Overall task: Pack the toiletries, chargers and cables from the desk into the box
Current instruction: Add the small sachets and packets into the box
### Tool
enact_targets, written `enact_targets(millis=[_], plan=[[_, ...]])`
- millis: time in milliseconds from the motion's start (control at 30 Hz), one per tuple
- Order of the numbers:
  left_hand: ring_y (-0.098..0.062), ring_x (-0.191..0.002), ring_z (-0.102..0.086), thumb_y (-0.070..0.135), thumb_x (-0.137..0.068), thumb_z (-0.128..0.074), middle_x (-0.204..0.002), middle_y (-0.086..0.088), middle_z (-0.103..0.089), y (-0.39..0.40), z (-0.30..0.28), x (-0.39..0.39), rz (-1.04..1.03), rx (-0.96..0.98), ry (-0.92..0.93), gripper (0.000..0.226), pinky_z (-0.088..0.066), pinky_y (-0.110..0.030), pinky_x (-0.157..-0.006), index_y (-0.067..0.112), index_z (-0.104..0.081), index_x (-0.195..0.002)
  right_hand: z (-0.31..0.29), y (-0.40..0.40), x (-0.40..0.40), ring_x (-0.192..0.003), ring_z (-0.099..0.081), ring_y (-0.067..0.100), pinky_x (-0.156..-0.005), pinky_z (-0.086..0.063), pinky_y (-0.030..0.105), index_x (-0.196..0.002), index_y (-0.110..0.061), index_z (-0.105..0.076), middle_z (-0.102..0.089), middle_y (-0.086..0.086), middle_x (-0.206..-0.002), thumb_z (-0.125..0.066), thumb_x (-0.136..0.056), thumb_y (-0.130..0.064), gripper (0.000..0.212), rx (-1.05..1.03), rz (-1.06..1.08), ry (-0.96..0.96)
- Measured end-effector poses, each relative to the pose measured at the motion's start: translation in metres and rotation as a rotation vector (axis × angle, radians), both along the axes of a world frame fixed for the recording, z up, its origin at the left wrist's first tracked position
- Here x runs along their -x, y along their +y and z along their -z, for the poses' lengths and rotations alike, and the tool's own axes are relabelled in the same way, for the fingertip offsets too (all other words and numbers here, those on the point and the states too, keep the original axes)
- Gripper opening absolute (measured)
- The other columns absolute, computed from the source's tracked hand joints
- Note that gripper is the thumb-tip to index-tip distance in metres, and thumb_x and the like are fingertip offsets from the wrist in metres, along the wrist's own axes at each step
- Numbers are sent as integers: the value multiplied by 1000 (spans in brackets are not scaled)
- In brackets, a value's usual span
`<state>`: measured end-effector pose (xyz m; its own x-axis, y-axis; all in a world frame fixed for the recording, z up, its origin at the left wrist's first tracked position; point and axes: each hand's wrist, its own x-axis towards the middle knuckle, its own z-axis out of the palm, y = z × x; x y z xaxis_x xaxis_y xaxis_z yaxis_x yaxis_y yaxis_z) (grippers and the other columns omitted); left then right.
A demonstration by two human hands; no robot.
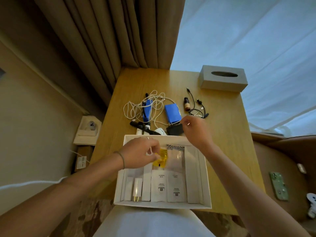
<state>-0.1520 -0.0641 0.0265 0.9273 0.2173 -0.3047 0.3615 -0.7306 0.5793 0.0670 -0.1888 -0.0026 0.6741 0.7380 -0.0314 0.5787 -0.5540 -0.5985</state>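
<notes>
Desk [222, 127] half cleared: left hand [140, 152] pinches a white cable [150, 151] over the box [207, 182]; right hand [196, 130], fingers curled, reaches the black charger [174, 130]. Coil the cable flat.

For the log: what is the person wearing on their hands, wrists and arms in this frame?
Both forearms are bare, with no sleeves reaching into view. The left hand has a thin band around its wrist, a narrow dull loop like a hair tie or cord bracelet, and what looks like a small ring on one finger. The right hand shows no ring, watch or band. No gloves on either.
</notes>
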Motion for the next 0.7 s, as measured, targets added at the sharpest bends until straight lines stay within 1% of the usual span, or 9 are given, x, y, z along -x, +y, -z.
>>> enact_targets(millis=[133, 200, 267, 367, 433, 500, 567, 633, 700], plan=[[0, -86, -60, 32, -93, -64, -91, 16, -64, 11, -15, -29, -98, -16, -87, 3, -52, -21, -71, 31, -65, -96, 9, 12, -41, -81, -64, 13, -61, -46, 21, -103, -19, -74, -72, -2, -97, -57, -95, -14, 19, 170, -37, -13], [-2, -84, -60, 28, -94, -64, -89, 14, -65, 16, -15, -40, -156, -20, -107, 3, -51, -20, -70, 28, -66, -96, 18, 15, -57, -78, -63, 14, -57, -45, 21, -101, -17, -74, -71, 0, -93, -57, -94, -11, 19, 266, -63, -34], [-3, -81, -60, 26, -94, -62, -86, 13, -64, 21, -12, -48, -226, -46, -97, 4, -51, -22, -69, 27, -66, -96, 29, 17, -69, -78, -63, 16, -59, -51, 25, -103, -16, -72, -70, 1, -92, -58, -92, -7, 21, 358, -83, -54], [-3, -78, -60, 24, -94, -61, -83, 13, -63, 28, -3, -56, -311, -72, -55, 6, -45, -19, -63, 28, -65, -95, 46, 17, -78, -77, -61, 18, -59, -53, 28, -102, -17, -68, -67, 1, -90, -60, -86, -3, 23, 457, -88, -96], [-3, -77, -59, 23, -94, -60, -82, 13, -63, 32, 2, -61, -350, -70, -23, 8, -42, -18, -61, 29, -64, -92, 55, 18, -81, -77, -59, 16, -57, -51, 27, -97, -21, -64, -66, -1, -92, -63, -85, -8, 18, 468, -102, -124], [-3, -75, -60, 23, -94, -60, -81, 12, -63, 35, 6, -66, -383, -71, 11, 10, -43, -20, -60, 30, -64, -89, 64, 19, -83, -75, -53, 15, -50, -39, 24, -97, -23, -63, -63, -4, -91, -69, -84, -18, 16, 467, -127, -173], [-5, -73, -61, 22, -94, -59, -80, 11, -64, 36, 11, -70, -398, -78, 34, 11, -44, -21, -59, 30, -63, -88, 73, 20, -84, -76, -51, 14, -49, -31, 23, -102, -23, -63, -59, -6, -88, -75, -82, -28, 23, 477, -167, -238], [-7, -73, -61, 21, -94, -59, -79, 10, -65, 37, 15, -76, -393, -89, 51, 10, -44, -20, -58, 29, -63, -89, 81, 21, -83, -81, -58, 15, -52, -37, 23, -107, -23, -62, -64, -5, -96, -77, -81, -34, 33, 490, -232, -295], [-8, -74, -62, 22, -94, -58, -80, 11, -65, 37, 19, -83, -376, -110, 83, 8, -49, -23, -61, 27, -64, -92, 87, 22, -81, -91, -64, 18, -58, -46, 24, -119, -21, -60, -67, -1, -109, -77, -82, -37, 44, 488, -278, -333]])
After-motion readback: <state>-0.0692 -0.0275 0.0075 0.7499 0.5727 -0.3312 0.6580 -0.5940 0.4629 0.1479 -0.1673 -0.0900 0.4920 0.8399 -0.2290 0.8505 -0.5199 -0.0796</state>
